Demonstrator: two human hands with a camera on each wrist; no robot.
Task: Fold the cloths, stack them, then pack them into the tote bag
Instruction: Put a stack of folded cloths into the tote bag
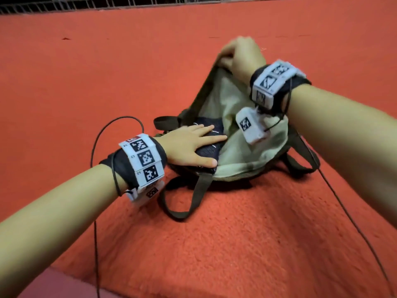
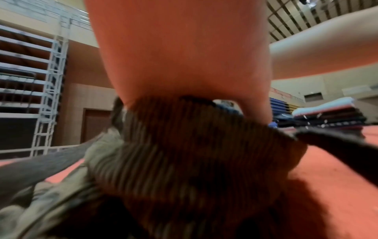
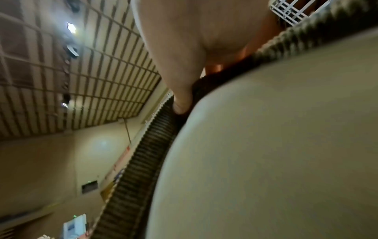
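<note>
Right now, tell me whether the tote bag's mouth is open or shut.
Open. The right hand holds the far rim of the tote bag up, exposing its pale lining, while the left hand presses a dark folded cloth inside.

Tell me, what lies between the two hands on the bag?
In the head view, only the tote bag's pale lining lies between the left hand, pressing the dark folded cloth, and the right hand, gripping the rim.

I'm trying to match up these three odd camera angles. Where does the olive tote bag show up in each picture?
Head view: the tote bag lies centre right on the red blanket, its mouth open.
Left wrist view: its ribbed olive fabric fills the lower middle, under the left hand.
Right wrist view: its pale lining fills the right side, pinched by the right hand.
Shared landmark: the bag's ribbed olive rim.
</note>
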